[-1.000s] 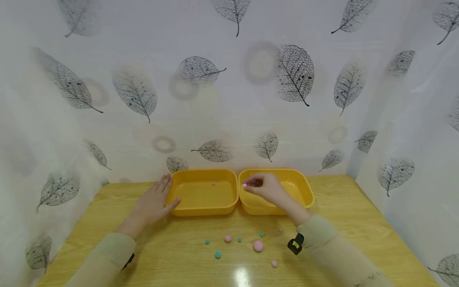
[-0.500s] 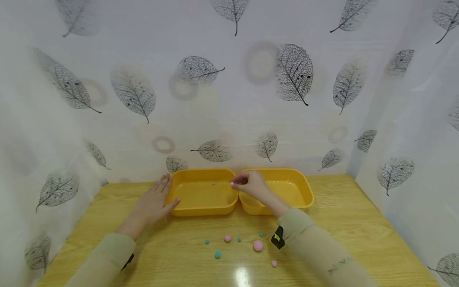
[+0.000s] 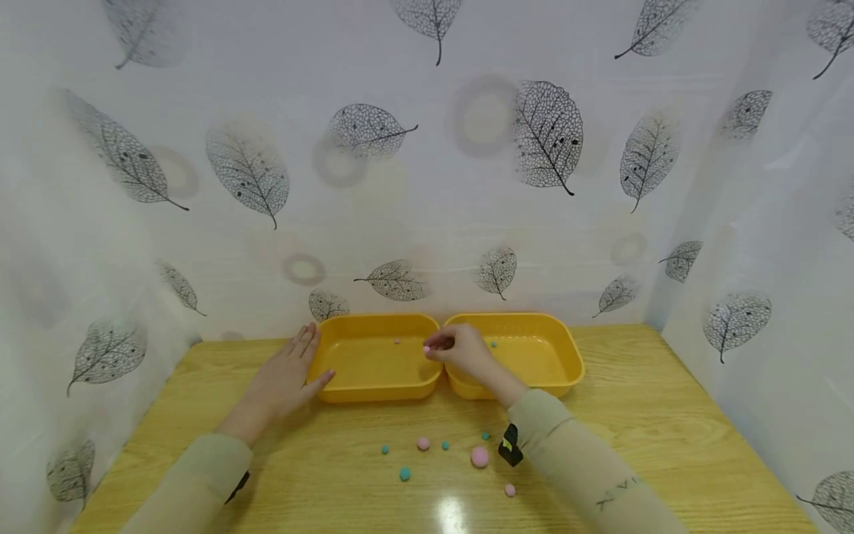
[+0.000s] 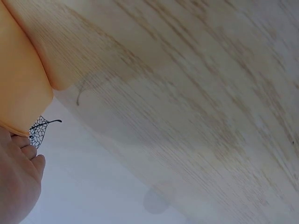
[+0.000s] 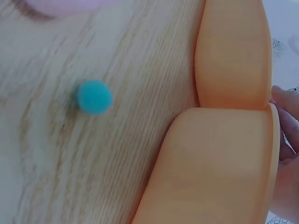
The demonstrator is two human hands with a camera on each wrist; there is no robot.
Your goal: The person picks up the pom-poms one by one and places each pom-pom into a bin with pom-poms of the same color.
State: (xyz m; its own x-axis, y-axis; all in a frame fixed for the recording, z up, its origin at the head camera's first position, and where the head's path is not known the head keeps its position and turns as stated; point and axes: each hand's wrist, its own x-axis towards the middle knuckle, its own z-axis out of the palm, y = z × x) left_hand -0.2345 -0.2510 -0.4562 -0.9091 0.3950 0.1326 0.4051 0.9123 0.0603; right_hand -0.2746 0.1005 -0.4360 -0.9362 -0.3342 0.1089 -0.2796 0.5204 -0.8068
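Observation:
Two yellow trays stand side by side at the back of the table: a left tray [image 3: 373,394] and a right tray [image 3: 579,363]. My right hand [image 3: 469,354] pinches a small pink ball [image 3: 427,349] between thumb and fingertips, over the right end of the left tray. One tiny pink ball [image 3: 396,342] lies in that tray, and a small teal ball [image 3: 494,344] is in the right one. With fingers straight, my left hand [image 3: 280,377] rests against the left tray's left side. In the right wrist view the trays' walls hide much of the right hand.
In front of the trays, several balls lie on the wooden table [image 3: 320,489], among them a large pink ball [image 3: 480,457], a smaller pink ball [image 3: 510,490] and a teal ball [image 3: 405,474]. A leaf-patterned curtain [image 3: 427,208] hangs behind.
My right hand has moved left from over the right tray to the left tray's right end, carrying the pink ball. The teal ball in the right tray has come into sight. My left hand stays put.

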